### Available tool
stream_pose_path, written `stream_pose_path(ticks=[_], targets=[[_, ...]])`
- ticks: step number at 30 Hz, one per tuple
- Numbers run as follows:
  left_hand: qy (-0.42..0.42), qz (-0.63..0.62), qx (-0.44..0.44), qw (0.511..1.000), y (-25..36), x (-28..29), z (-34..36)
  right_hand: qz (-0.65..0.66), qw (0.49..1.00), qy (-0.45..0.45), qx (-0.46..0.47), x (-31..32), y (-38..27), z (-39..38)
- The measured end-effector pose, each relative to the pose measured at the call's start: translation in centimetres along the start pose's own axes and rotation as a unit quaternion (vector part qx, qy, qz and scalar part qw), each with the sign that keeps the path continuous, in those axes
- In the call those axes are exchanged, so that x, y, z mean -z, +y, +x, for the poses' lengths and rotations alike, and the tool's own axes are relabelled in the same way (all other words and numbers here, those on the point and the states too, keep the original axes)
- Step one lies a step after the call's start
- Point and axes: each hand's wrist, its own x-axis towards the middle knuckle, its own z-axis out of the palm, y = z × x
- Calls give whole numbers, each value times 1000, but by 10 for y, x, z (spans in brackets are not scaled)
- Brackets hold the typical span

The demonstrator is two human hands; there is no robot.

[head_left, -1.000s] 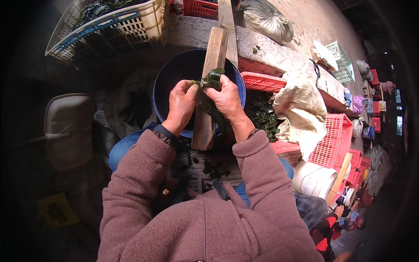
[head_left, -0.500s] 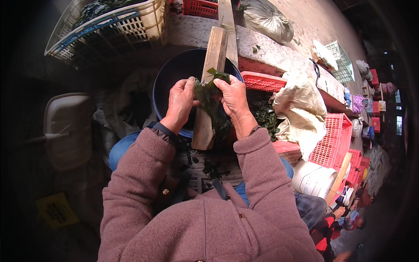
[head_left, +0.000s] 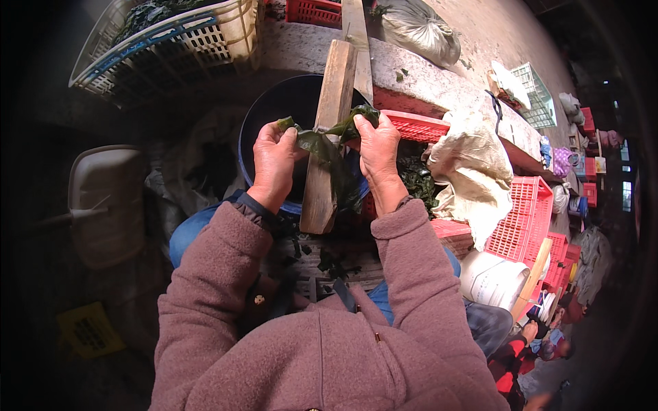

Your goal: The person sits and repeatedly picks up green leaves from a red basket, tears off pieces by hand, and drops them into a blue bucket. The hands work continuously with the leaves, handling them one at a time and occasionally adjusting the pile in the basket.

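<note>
Between my two hands stretches a dark green, wet-looking strip of seaweed (head_left: 327, 152), its lower part hanging over a wooden plank (head_left: 319, 195). My left hand (head_left: 273, 161) pinches one end between thumb and fingers. My right hand (head_left: 379, 152) pinches the other end, to the right of the plank. Something small and pale shows on the plank behind the seaweed; I cannot make out what it is. The plank lies across a round dark blue tub (head_left: 257, 130), whose inside is in shadow.
A cream crate (head_left: 233, 34) of dark seaweed stands at the far left. To the right are red crates (head_left: 510, 222), a cream cloth sack (head_left: 473, 168) and a white bucket (head_left: 490, 279). A tied sack (head_left: 421, 34) lies beyond the low ledge (head_left: 439, 89). Other people sit at the lower right.
My hands have moved apart, the left one leftward and the right one rightward. The seaweed, bunched before, is now drawn out between them across the plank.
</note>
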Motion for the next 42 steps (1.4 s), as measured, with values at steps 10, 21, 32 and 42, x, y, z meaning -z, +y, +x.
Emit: stream_pose_path(ticks=[10, 21, 32, 42], targets=[[10, -56, 19, 998, 1, 5, 2, 145, 988, 45, -40, 22, -11, -1], [7, -26, 35, 999, -6, 10, 9, 67, 980, -156, -99, 18, -26, -17], [-50, -68, 105, 991, -8, 11, 6, -175, 962, -202, -50, -8, -22, -22], [-61, -80, 70, 992, -7, 7, 9, -69, 974, -179, -116, -12, -14, -19]])
